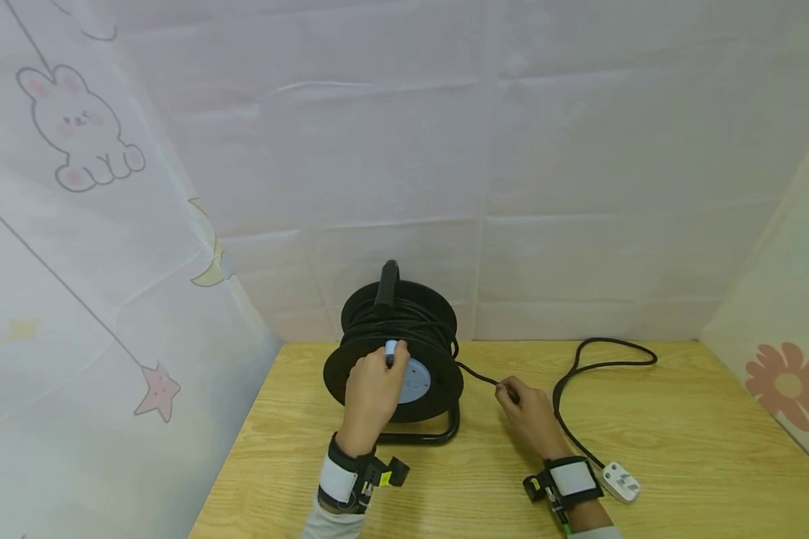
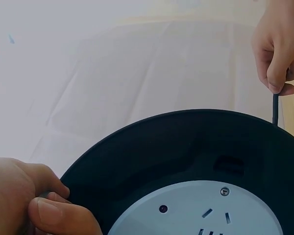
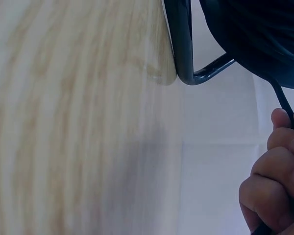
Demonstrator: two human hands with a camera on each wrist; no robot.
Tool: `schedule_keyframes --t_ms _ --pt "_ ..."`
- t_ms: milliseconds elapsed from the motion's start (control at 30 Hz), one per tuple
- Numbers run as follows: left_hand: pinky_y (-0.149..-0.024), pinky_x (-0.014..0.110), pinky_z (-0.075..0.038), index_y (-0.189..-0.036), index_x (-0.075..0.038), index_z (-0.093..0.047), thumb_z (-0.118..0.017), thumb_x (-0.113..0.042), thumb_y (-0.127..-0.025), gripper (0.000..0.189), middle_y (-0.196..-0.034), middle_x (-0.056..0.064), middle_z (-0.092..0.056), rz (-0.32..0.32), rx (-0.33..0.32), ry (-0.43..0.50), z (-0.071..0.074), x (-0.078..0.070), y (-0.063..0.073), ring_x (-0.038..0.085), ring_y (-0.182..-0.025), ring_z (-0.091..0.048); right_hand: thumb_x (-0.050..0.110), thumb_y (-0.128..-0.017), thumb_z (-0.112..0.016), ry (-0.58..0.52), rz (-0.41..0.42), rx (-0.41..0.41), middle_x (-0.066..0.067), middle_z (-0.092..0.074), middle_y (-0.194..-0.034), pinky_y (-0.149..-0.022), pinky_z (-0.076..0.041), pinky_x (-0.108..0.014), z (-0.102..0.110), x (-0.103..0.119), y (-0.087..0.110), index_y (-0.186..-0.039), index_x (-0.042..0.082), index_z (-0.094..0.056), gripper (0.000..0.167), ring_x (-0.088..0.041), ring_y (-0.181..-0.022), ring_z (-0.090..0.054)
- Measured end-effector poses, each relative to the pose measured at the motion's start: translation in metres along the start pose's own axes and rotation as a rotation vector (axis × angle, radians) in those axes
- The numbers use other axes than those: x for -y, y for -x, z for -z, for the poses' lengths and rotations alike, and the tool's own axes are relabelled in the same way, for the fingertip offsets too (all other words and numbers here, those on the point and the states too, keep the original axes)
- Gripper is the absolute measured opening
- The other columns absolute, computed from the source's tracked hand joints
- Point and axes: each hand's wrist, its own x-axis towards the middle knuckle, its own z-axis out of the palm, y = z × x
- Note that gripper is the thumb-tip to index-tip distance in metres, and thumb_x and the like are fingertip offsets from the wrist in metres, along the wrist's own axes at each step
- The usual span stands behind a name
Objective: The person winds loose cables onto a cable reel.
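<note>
A black cable reel (image 1: 443,385) stands on the table, wound with black cable, a pale blue socket panel (image 1: 416,382) on its front disc. My left hand (image 1: 373,393) grips the small light-blue-topped crank knob (image 1: 391,347) on that disc. In the left wrist view, its thumb and fingers curl at the disc's edge, with the knob hidden. To the reel's right, my right hand (image 1: 531,415) holds the cable (image 1: 475,373) where it runs off the drum. The right wrist view shows the cable (image 3: 281,98) passing between curled fingers.
Beyond the right hand, loose cable (image 1: 558,397) loops over the table (image 1: 499,486) to a white plug (image 1: 621,481). The reel has a black carrying handle (image 1: 387,288) and a tubular foot (image 1: 414,439). A printed sheet (image 1: 546,284) hangs close behind.
</note>
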Motion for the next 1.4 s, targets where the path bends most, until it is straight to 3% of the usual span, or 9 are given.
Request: schedule_keyframes --t_ms 267,633,800,933,1067,1400 --pt "-0.043 0.032 -0.036 -0.063 -0.019 -0.048 -0.045 -0.061 -0.109 0.062 -0.054 -0.006 -0.042 -0.042 0.010 0.012 -0.006 0.004 -0.001 0.013 -0.043 -0.043 0.017 -0.107 -0.065 0.017 0.012 0.003 -0.006 -0.079 -0.092 -0.063 -0.048 -0.023 -0.001 0.002 0.000 -0.109 0.004 -0.076 0.018 0.000 -0.065 -0.055" --pt "-0.043 0.032 -0.034 -0.065 -0.019 -0.044 -0.041 -0.064 -0.109 0.064 -0.055 -0.006 -0.040 -0.084 -0.009 0.003 -0.017 0.007 0.000 0.013 -0.044 -0.041 0.031 -0.109 -0.063 0.017 -0.053 0.047 -0.003 -0.078 -0.088 -0.054 -0.037 -0.023 -0.001 0.002 0.000 -0.109 0.010 -0.078 0.026 -0.002 -0.055 -0.043" --pt "-0.043 0.030 -0.031 -0.067 -0.018 -0.043 -0.043 -0.052 -0.112 0.057 -0.057 -0.006 -0.038 -0.131 0.006 0.055 0.002 -0.024 0.013 0.012 -0.045 -0.038 0.030 -0.108 -0.065 0.010 -0.029 0.053 -0.004 -0.077 -0.086 -0.053 -0.036 -0.024 -0.001 0.001 0.000 -0.105 0.012 -0.077 0.022 -0.002 -0.053 -0.041" --pt "-0.045 0.026 -0.030 -0.067 -0.016 -0.041 -0.046 -0.048 -0.113 0.056 -0.058 -0.006 -0.036 -0.094 0.054 0.084 0.018 -0.050 0.023 0.010 -0.046 -0.036 0.032 -0.107 -0.067 0.017 -0.026 0.057 -0.003 -0.075 -0.082 -0.057 -0.039 -0.023 -0.002 0.001 0.001 -0.102 0.013 -0.077 0.022 -0.002 -0.057 -0.046" --pt "-0.046 0.025 -0.031 -0.066 -0.016 -0.041 -0.047 -0.045 -0.113 0.055 -0.058 -0.007 -0.035 -0.084 0.069 0.065 0.017 -0.054 0.024 0.010 -0.047 -0.036 0.035 -0.106 -0.067 0.015 -0.033 0.061 -0.003 -0.075 -0.082 -0.061 -0.042 -0.024 -0.002 0.001 0.001 -0.100 0.015 -0.077 0.023 -0.002 -0.061 -0.050" --pt "-0.043 0.029 -0.031 -0.066 -0.016 -0.042 -0.038 -0.055 -0.113 0.061 -0.057 -0.007 -0.037 -0.152 0.048 0.072 0.005 -0.048 0.024 0.010 -0.045 -0.036 0.032 -0.109 -0.064 0.025 -0.028 0.072 0.007 -0.068 -0.074 -0.059 -0.041 -0.024 -0.002 -0.002 0.002 -0.098 0.012 -0.076 0.025 -0.002 -0.058 -0.048"
